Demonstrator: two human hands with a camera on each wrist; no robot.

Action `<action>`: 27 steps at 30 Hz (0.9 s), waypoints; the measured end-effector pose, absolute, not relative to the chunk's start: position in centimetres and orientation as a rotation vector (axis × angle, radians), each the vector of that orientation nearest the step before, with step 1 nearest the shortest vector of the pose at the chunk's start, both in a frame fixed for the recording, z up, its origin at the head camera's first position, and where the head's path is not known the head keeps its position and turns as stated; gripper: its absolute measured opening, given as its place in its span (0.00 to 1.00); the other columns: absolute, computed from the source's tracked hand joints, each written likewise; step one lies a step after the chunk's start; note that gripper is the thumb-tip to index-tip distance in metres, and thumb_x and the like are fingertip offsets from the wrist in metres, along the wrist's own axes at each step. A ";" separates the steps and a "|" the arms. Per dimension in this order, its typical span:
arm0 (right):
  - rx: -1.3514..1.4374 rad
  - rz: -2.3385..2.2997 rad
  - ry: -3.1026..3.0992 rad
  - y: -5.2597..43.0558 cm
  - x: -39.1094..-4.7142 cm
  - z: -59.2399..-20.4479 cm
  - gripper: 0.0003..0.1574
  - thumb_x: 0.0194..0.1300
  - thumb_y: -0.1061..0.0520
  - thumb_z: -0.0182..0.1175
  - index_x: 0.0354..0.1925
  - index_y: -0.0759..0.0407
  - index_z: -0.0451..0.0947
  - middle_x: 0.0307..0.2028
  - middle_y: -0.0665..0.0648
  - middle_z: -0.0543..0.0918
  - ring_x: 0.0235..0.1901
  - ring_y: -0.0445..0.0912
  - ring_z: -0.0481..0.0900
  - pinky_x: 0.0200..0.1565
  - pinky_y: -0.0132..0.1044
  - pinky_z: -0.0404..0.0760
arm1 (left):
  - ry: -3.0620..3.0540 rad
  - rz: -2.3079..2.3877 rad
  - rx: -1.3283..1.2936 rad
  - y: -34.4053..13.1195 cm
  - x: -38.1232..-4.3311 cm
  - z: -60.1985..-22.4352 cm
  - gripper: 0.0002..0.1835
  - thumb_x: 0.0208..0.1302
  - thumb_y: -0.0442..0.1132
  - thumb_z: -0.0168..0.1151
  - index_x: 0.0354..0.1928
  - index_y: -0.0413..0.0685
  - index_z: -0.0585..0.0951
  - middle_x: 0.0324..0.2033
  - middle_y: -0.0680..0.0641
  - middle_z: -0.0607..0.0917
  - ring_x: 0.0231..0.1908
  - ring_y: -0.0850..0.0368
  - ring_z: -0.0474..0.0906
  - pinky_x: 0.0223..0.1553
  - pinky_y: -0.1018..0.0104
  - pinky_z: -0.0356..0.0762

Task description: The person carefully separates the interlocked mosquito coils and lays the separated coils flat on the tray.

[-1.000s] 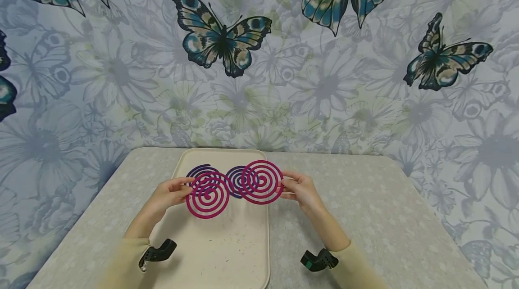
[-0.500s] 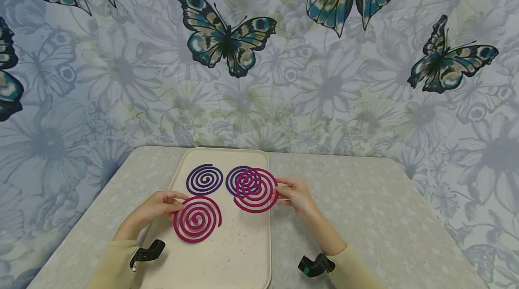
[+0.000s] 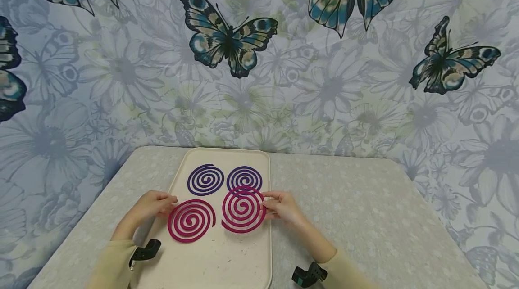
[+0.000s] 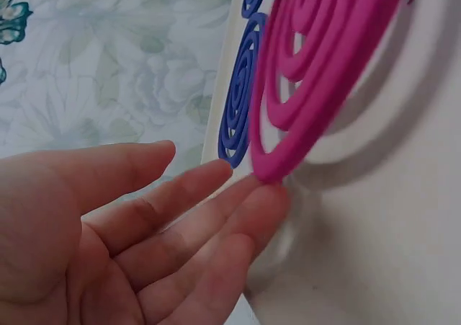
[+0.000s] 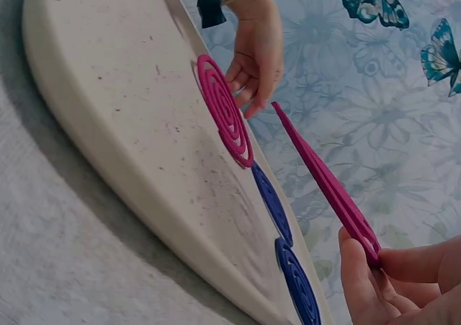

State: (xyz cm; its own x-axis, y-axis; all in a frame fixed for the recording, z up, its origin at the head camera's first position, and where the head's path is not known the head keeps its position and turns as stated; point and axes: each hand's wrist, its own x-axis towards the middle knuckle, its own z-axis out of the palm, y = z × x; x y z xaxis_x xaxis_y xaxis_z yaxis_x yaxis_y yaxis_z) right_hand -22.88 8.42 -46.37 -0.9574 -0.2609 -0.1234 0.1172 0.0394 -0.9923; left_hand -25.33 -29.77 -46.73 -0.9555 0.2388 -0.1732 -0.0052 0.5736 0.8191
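The near-left pink mosquito coil (image 3: 191, 220) is on the beige tray (image 3: 270, 248). Beside it is my left hand (image 3: 147, 208); in the left wrist view its fingers (image 4: 205, 188) reach the coil's edge, with the thumb standing apart. Between thumb and fingers, my right hand (image 3: 284, 208) pinches the outer ring of a second pink mosquito coil (image 5: 324, 174), raised over the tray's right half. In the head view this coil overlaps part of the back-right blue mosquito coil (image 3: 245, 181). Another blue mosquito coil (image 3: 206, 180) lies at the back left.
Small dark specks (image 3: 229, 260) are scattered over the tray's near part. A pale patterned table (image 3: 357, 217) extends on both sides. Behind it stands a wall covering (image 3: 344, 113) with butterflies and flowers. Each wrist carries a black strap mount (image 3: 146, 250).
Both pink coils came toward me from over the blue ones, uncovering the back-left coil. The left coil was lowered to the tray and my left fingers loosened. My right hand still holds its coil.
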 end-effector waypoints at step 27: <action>-0.241 -1.550 2.374 8.3 -22.5 -46.1 0.20 0.66 0.59 0.56 0.47 0.76 0.78 0.36 0.72 0.85 0.27 0.54 0.86 0.26 0.40 0.85 | 2.691 1.232 0.216 -26.3 -24.9 -44.9 0.21 0.69 0.44 0.54 0.49 0.29 0.78 0.35 0.37 0.86 0.29 0.53 0.82 0.33 0.66 0.80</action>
State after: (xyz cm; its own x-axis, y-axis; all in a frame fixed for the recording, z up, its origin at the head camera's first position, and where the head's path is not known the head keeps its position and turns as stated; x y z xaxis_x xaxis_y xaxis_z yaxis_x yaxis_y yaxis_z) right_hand -22.50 8.27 -46.14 -0.9424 -0.2972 -0.1531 0.0207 0.4053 -0.9140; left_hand -24.87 -26.26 -44.92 -0.9744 0.2028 -0.0974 0.0588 0.6476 0.7597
